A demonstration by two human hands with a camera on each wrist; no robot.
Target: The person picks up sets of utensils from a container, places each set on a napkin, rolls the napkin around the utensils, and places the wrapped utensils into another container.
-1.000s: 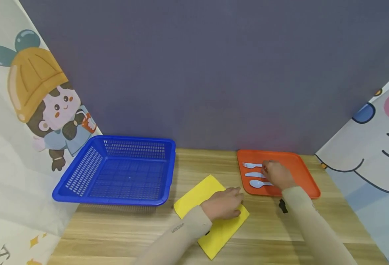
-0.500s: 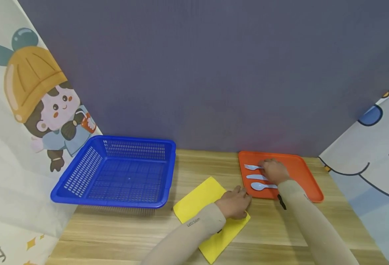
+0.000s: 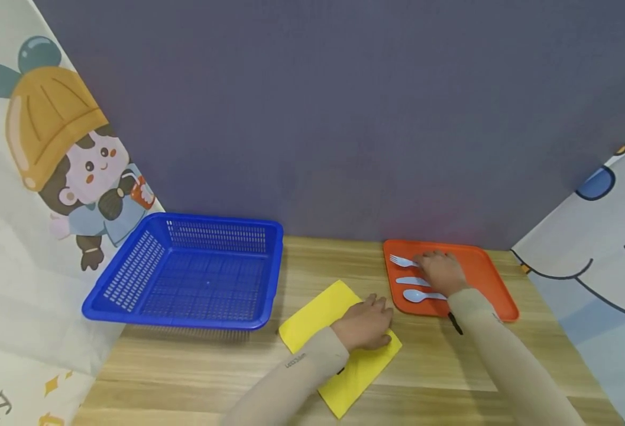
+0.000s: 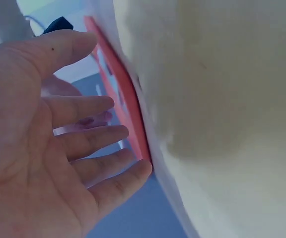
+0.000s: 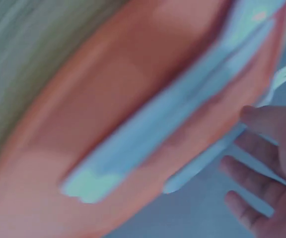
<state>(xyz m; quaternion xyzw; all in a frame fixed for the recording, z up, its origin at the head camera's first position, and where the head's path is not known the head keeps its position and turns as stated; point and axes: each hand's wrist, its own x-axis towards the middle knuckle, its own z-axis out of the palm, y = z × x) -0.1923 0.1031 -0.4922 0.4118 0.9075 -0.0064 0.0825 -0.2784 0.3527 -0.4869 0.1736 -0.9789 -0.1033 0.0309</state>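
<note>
Three pale blue-white utensils on the orange tray (image 3: 482, 278), at its left end: fork (image 3: 404, 261) farthest back, knife (image 3: 412, 281) in the middle, spoon (image 3: 414, 296) nearest the front rim. Fork slim, tines pointing left, lying at a slant to the knife; whether it touches the tray, cannot tell. Knife blade smooth and narrow with a rounded tip; spoon bowl oval, slightly glossy. Right hand (image 3: 442, 272) over the tray, thumb and index pinching the fork's handle, other fingers loose. Left hand (image 3: 364, 323) above the yellow sheet (image 3: 312, 316), fingers spread wide, palm holding nothing; contact with the sheet unclear. Sheet flat, rectangular, set askew on the wood-grain table (image 3: 195, 373). Blue basket (image 3: 184, 322) to the left, slotted sides.
</note>
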